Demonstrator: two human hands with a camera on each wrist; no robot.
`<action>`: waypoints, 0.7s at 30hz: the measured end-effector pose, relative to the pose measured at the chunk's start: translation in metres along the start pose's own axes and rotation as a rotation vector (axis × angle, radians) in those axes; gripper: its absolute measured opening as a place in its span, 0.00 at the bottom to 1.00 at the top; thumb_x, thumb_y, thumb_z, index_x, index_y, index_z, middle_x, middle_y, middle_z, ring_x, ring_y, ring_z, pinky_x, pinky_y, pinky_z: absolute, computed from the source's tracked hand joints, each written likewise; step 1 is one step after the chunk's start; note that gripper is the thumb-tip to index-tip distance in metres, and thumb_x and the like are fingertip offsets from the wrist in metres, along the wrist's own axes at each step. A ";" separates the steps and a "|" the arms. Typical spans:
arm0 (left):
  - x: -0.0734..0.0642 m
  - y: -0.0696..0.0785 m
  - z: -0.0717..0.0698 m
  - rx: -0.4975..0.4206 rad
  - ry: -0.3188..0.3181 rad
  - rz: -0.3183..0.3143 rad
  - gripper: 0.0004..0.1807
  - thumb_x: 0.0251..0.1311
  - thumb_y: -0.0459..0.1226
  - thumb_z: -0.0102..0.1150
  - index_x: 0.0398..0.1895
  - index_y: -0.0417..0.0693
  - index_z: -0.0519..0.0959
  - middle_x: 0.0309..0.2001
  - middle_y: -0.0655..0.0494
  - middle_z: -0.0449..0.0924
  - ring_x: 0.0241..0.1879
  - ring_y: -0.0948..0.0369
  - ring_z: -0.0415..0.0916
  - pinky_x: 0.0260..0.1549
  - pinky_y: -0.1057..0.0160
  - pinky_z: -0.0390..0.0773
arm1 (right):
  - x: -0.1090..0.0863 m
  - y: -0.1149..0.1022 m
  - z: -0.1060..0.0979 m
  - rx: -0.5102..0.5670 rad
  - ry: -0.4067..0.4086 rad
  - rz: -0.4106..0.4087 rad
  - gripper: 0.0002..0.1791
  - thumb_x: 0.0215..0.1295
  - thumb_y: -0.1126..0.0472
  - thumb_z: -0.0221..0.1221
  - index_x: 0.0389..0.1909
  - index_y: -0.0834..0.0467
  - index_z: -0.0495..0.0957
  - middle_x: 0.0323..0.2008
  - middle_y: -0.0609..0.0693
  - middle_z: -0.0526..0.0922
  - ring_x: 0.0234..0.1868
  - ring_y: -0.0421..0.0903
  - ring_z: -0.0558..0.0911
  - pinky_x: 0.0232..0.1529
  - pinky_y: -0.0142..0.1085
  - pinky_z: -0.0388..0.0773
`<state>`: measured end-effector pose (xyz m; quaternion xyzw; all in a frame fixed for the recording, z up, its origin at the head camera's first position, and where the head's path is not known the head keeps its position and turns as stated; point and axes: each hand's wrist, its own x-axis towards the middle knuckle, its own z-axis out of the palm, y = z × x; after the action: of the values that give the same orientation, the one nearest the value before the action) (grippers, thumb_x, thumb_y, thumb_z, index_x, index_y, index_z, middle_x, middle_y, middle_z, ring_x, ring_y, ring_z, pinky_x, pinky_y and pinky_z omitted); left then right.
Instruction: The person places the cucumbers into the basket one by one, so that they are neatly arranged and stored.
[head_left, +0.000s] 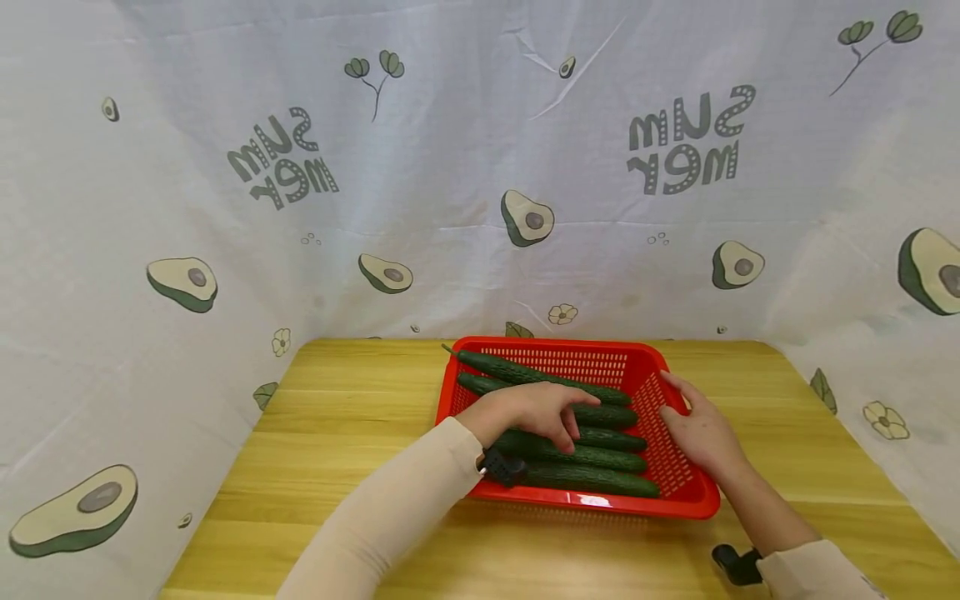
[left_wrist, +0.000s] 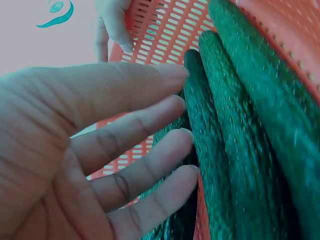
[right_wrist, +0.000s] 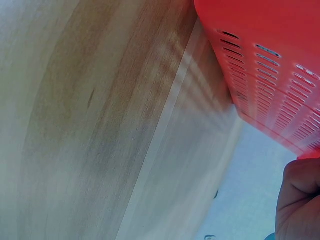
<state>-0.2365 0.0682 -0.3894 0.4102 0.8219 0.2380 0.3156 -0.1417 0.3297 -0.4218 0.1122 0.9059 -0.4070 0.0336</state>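
Several long dark-green cucumbers (head_left: 592,479) lie side by side in a red plastic basket (head_left: 600,501) with slotted walls. My left hand (head_left: 536,410) hovers over the middle of them, thumb and fingers spread and slightly bent with nothing between them. In the left wrist view, the fingertips of that hand (left_wrist: 115,145) come right beside a cucumber (left_wrist: 205,115), overlapping the darker ones behind. At the basket's right end, my right hand (head_left: 701,429) grips the rim. Only part of this hand (right_wrist: 302,200) shows in the right wrist view, next to the slotted basket wall (right_wrist: 270,75).
The basket stands on a wood-grain table (head_left: 352,417), towards its back edge. A white cloth (head_left: 450,167) printed with avocados and lettering hangs behind and at both sides. Black wrist devices (head_left: 504,468) show on both forearms. One cucumber's stem end pokes over the basket's left rim.
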 end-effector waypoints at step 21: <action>-0.105 -0.042 -0.014 0.038 0.448 0.093 0.37 0.73 0.43 0.63 0.82 0.55 0.62 0.62 0.48 0.83 0.57 0.54 0.83 0.56 0.53 0.83 | 0.003 -0.001 0.000 -0.048 -0.005 -0.017 0.36 0.82 0.53 0.44 0.86 0.54 0.46 0.33 0.58 0.82 0.21 0.46 0.77 0.25 0.40 0.77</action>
<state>-0.2201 -0.0432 -0.3734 0.3903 0.8560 0.3219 0.1060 -0.1446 0.3298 -0.4218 0.1026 0.9162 -0.3858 0.0353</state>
